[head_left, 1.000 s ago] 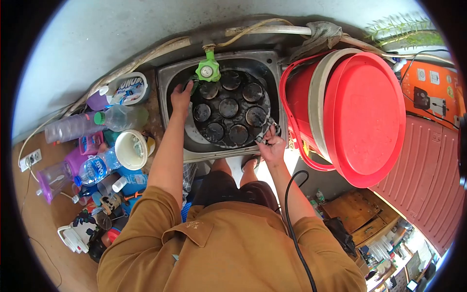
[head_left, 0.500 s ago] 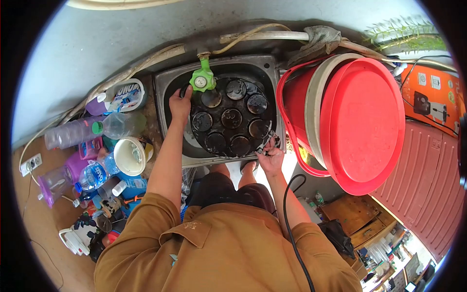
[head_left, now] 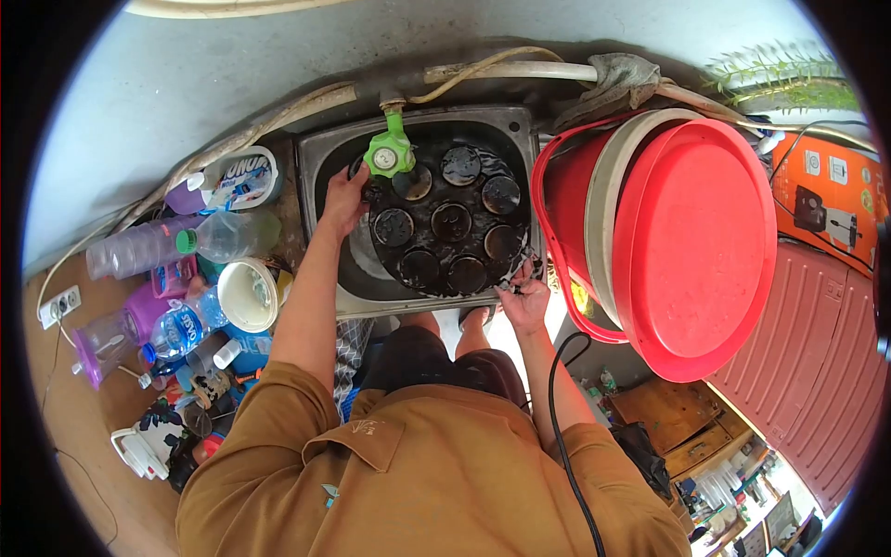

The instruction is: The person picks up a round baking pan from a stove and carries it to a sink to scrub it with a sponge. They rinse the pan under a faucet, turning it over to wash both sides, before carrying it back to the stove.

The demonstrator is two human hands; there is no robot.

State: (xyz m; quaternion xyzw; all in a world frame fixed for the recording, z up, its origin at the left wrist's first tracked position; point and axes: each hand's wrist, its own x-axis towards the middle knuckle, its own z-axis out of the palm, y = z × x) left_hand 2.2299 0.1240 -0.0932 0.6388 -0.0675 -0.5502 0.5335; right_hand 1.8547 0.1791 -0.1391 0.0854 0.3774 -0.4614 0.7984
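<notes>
A round black pan [head_left: 452, 252] with several round wells lies in the metal sink [head_left: 339, 302], wet and dark. My left hand [head_left: 345, 200] is closed on the pan's left edge, beside the green tap [head_left: 388, 156], its fingertips partly hidden by a dark part there. At the lower right rim, my right hand [head_left: 526, 302] has its fingers closed around the pan's sudsy edge; white foam covers that spot, and whether a scrubber is also in the fingers cannot be made out.
Right of the sink stands a red bucket [head_left: 575, 204] with a red lid-like basin [head_left: 701, 251] on it. Plastic bottles [head_left: 239, 237] and a white tub [head_left: 249, 295] crowd the left side. A grey cloth [head_left: 620, 84] hangs on the pipe behind.
The pan has shifted slightly to the right in the sink and turned a little. Both hands stay at its edges, the right one a bit farther right.
</notes>
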